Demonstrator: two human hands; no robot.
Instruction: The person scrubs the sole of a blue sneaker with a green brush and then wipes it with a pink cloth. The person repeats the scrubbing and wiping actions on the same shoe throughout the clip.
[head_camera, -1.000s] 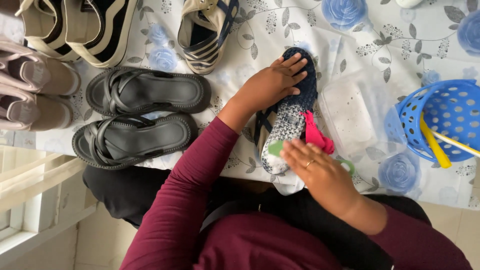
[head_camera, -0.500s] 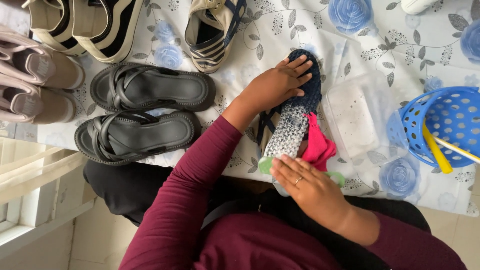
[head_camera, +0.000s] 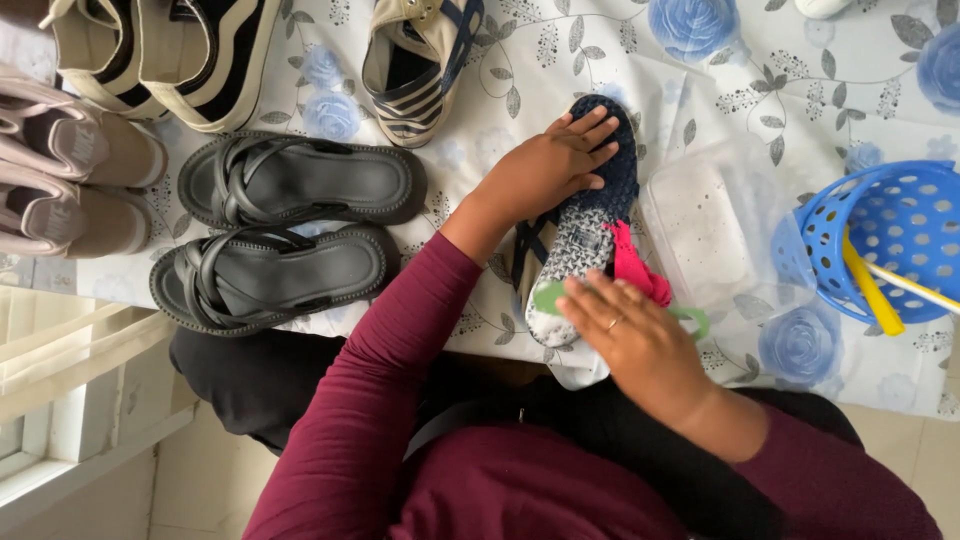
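The left hand (head_camera: 545, 170) lay flat on the toe end of a blue-and-white knitted shoe (head_camera: 580, 225), fingers (head_camera: 590, 130) spread and pressing it down on the floral tabletop (head_camera: 760, 80). The shoe lay lengthwise near the tabletop's front edge, between the black sandals (head_camera: 290, 230) and a clear plastic tub (head_camera: 705, 225). The right hand (head_camera: 630, 335) sat over the heel end, fingers curled around a green-handled brush (head_camera: 690, 318) — its bristles were hidden beneath the palm — with a pink cloth (head_camera: 635, 270) just beside it against the shoe.

Scrubbing here seemed to call for steady downward pressure from the left hand so the shoe would not slide, and short strokes along the knit rather than across it. Keeping the pink cloth within reach looked sensible — loosened dirt could be wiped off at once.
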